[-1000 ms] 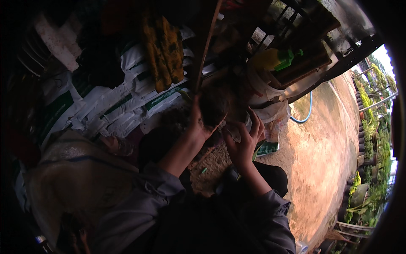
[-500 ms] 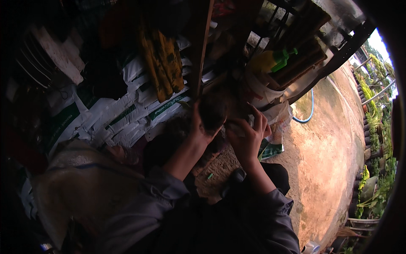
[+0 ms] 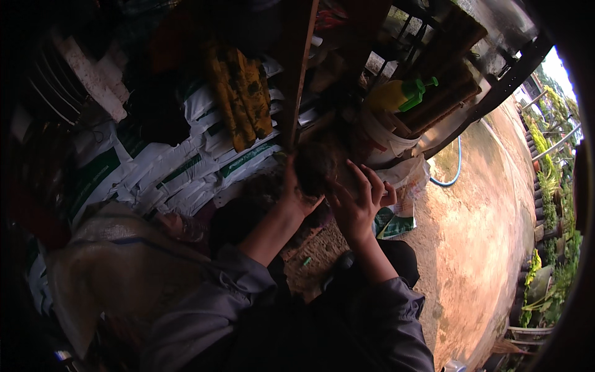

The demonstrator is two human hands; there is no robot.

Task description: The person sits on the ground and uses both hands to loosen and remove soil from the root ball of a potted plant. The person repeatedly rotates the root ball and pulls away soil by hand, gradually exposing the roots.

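My left hand [image 3: 296, 197] is wrapped around a dark, rounded, soil-like clump [image 3: 315, 166], holding it in front of me above the ground. Deep shade hides what exactly the clump is. Just to its right is my right hand [image 3: 358, 208], its fingers spread and bent, the index fingertip at or near the clump's lower right side. I see nothing held in that hand. On the ground below the hands lies a small green piece [image 3: 307, 261].
Stacked white and green sacks [image 3: 180, 170] fill the left, with a yellow stained cloth [image 3: 243, 105] above. A white bucket [image 3: 393, 146] and a yellow spray bottle [image 3: 390, 96] with green top stand ahead right. A blue hose [image 3: 457, 167] crosses the sunlit concrete [image 3: 477, 242].
The fingers of my right hand have moved from a closer, pinched pose to a more spread one beside the clump. My left hand keeps hold of the clump.
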